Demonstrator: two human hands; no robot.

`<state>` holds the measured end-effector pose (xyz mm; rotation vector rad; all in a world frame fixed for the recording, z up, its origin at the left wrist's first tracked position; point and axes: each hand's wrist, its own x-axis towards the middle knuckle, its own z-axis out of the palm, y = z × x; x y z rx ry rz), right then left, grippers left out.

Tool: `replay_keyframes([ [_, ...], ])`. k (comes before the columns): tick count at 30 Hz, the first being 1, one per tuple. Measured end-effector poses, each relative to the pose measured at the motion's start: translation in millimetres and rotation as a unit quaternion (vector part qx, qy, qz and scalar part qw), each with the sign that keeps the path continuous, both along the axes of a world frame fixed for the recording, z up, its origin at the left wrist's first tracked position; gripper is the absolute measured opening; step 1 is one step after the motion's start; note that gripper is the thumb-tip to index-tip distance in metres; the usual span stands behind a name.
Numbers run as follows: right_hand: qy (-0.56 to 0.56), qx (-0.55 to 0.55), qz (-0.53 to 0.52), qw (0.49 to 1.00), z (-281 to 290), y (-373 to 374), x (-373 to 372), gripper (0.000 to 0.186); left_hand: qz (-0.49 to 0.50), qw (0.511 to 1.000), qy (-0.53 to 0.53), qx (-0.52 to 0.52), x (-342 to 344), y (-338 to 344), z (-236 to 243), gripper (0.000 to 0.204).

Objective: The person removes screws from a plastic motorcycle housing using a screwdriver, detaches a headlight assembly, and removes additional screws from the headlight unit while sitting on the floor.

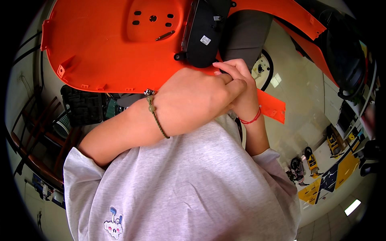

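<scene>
Lying beside right fingertips: box
Left hand: fingers curled, grip unclear
Right hand: fingers bent, grip unclear

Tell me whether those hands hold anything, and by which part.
That cannot be told: the left hand and the right hand overlap near the lower end of the black box, hiding any grip.

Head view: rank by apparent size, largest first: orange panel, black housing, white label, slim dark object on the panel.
1. Orange panel
2. Black housing
3. White label and slim dark object: too close to rank; the object is longer, the label wider.
</scene>
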<state>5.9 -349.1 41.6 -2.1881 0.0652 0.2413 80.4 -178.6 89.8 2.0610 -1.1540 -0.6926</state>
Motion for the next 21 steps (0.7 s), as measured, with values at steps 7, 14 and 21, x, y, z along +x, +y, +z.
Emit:
replay_keyframes([
  [7, 0.017, 0.061, -0.01, 0.998, 1.4, 3.5, -0.1, 0.034, 0.075, 0.965, -0.248, -0.033, -10.1, -18.0, -19.2, 0.024],
  [14, 0.041, -0.03, -0.005, 0.999, -0.2, 0.5, -4.1, 0.036, 0.146, 0.988, 0.046, 0.03, -10.5, -34.4, -9.6, 0.016],
  [21, 0.017, 0.043, -0.029, 0.999, 7.0, -5.9, 0.7, 0.046, 0.165, 0.893, 0.399, -0.124, -3.7, -11.3, -12.2, 0.016],
])
